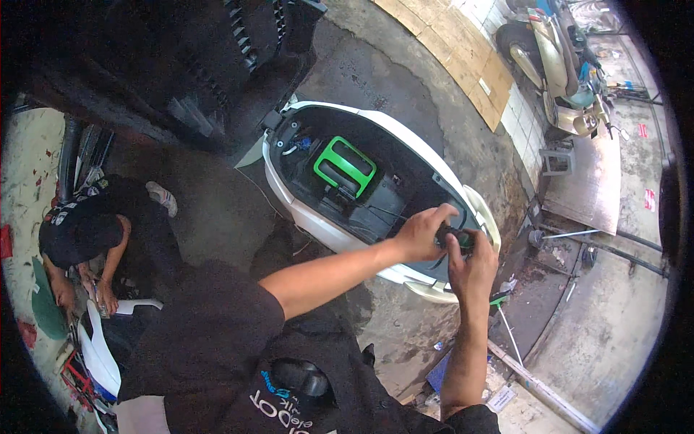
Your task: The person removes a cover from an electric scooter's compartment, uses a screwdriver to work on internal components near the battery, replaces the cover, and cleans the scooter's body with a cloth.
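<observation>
A scooter's white body stands in front of me with its dark storage compartment open. My left hand and my right hand meet over the tail end of that compartment. Between their fingers is a small black part, mostly hidden, whose kind I cannot make out. Both hands have closed fingers around it, thumbs pressing from the near side. Farther along inside the compartment sits a bright green frame with two long slots, beside some blue and white wiring.
A large black ribbed piece looms at upper left. Another person crouches at left, hands on a white panel. Flattened cardboard lies beyond the scooter; a parked motorbike is at upper right. A green-headed broom is by the tail.
</observation>
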`<control>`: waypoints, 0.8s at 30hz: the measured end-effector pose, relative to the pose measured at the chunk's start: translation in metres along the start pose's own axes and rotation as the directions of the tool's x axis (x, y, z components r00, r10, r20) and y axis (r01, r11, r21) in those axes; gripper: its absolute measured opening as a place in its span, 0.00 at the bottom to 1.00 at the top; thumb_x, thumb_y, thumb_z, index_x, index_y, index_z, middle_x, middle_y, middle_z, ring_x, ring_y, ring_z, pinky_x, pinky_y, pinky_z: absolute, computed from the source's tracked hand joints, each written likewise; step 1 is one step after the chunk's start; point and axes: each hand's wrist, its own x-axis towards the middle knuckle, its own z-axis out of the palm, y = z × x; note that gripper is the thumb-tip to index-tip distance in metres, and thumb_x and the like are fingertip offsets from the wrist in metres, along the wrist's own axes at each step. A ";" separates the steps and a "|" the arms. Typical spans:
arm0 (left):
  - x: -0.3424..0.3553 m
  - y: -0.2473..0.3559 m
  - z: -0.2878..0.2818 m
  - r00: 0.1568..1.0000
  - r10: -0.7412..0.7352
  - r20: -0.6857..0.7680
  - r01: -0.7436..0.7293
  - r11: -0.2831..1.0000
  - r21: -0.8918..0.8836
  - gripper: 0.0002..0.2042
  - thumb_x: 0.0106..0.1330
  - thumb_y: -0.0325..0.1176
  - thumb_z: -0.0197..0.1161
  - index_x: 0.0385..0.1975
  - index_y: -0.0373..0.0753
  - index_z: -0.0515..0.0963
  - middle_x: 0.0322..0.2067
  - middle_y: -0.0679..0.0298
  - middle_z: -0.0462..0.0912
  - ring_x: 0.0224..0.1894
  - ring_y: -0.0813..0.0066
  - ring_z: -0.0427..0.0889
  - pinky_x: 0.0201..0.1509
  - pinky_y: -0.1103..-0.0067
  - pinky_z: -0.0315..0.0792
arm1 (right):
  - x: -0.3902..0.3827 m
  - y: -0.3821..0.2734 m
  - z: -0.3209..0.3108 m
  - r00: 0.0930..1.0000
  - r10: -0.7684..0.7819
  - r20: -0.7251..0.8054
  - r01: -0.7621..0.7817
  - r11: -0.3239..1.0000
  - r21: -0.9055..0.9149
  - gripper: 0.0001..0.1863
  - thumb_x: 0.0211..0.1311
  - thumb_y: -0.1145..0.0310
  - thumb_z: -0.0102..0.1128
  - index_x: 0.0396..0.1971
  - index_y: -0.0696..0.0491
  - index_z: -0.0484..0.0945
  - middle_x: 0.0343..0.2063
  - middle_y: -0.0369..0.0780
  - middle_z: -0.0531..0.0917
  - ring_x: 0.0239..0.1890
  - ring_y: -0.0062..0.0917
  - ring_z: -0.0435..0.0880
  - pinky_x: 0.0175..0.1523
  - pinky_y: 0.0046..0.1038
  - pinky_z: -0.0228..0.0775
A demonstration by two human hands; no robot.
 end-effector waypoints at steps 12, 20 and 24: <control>0.029 -0.007 -0.016 0.978 -0.055 0.202 0.019 0.984 0.175 0.13 0.46 0.38 0.67 0.29 0.39 0.77 0.23 0.50 0.80 0.31 0.47 0.81 0.35 0.63 0.75 | 0.009 -0.001 0.010 0.995 0.065 -0.073 -0.057 0.993 0.104 0.22 0.57 0.54 0.66 0.27 0.60 0.71 0.21 0.50 0.80 0.25 0.45 0.82 0.31 0.37 0.70; -0.054 -0.052 0.001 0.984 -0.121 -0.128 0.161 0.910 0.381 0.13 0.59 0.39 0.66 0.41 0.44 0.76 0.32 0.60 0.81 0.39 0.57 0.82 0.40 0.66 0.74 | -0.041 0.049 -0.012 0.942 0.026 -0.333 0.087 0.944 0.320 0.15 0.58 0.61 0.67 0.32 0.58 0.77 0.23 0.38 0.79 0.27 0.22 0.76 0.34 0.27 0.70; -0.070 -0.002 -0.012 0.969 -0.094 -0.228 0.152 0.955 0.254 0.12 0.59 0.42 0.66 0.26 0.40 0.77 0.20 0.57 0.79 0.26 0.58 0.81 0.29 0.69 0.73 | -0.060 0.092 -0.033 0.953 0.251 -0.171 -0.028 0.635 0.772 0.12 0.65 0.64 0.60 0.33 0.59 0.76 0.26 0.35 0.78 0.27 0.15 0.74 0.32 0.18 0.65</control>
